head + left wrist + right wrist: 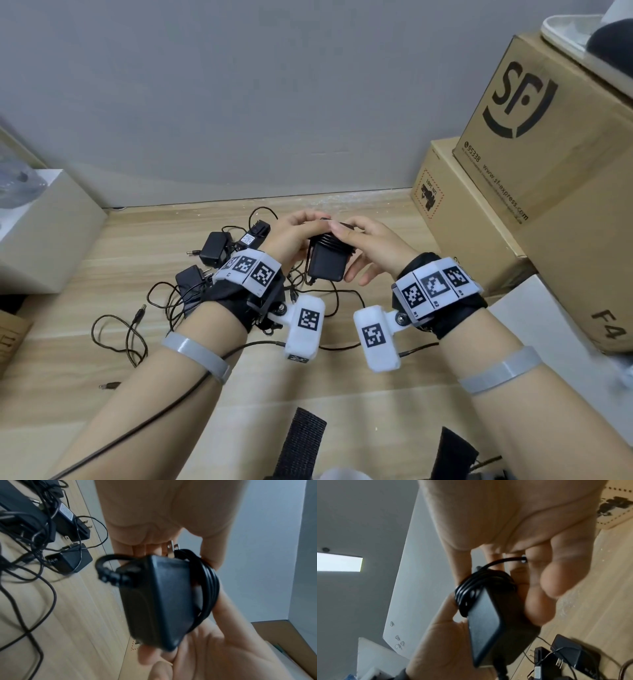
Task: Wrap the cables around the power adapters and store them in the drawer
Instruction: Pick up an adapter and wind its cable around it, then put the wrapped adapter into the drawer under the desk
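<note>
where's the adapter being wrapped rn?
Head view, centre: the black adapter is held above the wooden floor between the left hand and right hand, right of the loose adapters.

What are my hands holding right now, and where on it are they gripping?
Both hold one black power adapter. The left hand grips its plug end, and the right hand pinches the cable coiled round that end.
</note>
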